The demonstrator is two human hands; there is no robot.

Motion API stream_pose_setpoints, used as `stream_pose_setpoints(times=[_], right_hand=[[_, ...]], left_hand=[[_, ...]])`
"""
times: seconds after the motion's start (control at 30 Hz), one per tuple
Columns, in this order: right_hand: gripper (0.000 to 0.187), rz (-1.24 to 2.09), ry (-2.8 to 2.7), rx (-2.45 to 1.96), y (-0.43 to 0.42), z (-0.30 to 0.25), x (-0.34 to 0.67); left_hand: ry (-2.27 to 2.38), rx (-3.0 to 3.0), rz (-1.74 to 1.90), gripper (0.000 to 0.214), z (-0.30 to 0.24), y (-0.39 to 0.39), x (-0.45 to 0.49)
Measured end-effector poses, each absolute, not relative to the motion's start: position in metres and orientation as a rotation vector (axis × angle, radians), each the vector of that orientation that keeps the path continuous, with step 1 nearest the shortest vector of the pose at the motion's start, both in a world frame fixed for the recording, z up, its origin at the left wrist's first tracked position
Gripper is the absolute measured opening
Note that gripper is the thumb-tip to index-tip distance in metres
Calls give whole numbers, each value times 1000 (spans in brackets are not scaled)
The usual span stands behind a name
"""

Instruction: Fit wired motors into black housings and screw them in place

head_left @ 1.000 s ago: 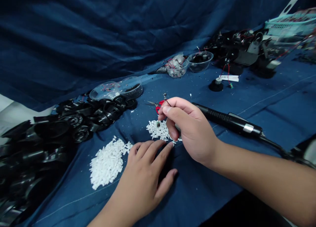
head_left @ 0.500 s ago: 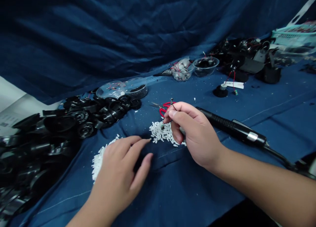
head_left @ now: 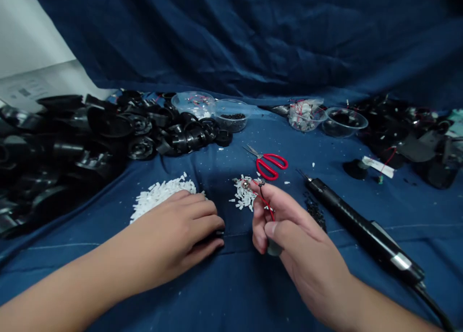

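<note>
The right hand (head_left: pixel 304 259) hid most of the small dark wired part (head_left: pixel 274 248), too small to identify.

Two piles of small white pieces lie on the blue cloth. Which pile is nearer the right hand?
The smaller pile of white plastic pieces, beside the right hand. The larger white pile lies farther left, next to the left hand.

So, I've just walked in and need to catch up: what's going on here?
A person is working by hand on a blue cloth. The right hand pinches a small wired part with red and black leads, just above a small pile of white pieces. The left hand rests beside a larger white pile. Red-handled scissors and a black corded tool lie nearby.
</note>
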State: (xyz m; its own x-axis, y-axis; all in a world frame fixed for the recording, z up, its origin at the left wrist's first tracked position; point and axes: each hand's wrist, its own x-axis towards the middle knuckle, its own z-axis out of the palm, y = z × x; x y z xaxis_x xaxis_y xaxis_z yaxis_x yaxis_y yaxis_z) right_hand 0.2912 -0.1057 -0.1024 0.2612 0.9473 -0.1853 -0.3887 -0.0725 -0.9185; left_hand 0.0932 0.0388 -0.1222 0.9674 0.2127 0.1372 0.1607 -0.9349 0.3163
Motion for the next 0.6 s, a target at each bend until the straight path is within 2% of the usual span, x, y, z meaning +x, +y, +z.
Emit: stream_pose_setpoints(times=[0.33, 0.43, 0.6], right_hand=[[56, 1312, -786, -1182, -107, -130, 296], [61, 1334, -846, -1229, -107, -131, 299], [68, 1316, -937, -1339, -103, -136, 299]], left_hand=[[286, 2937, 414, 8, -142, 32, 94], [275, 3055, 411, 19, -145, 28, 95], [399, 3072, 481, 13, -148, 23, 94]])
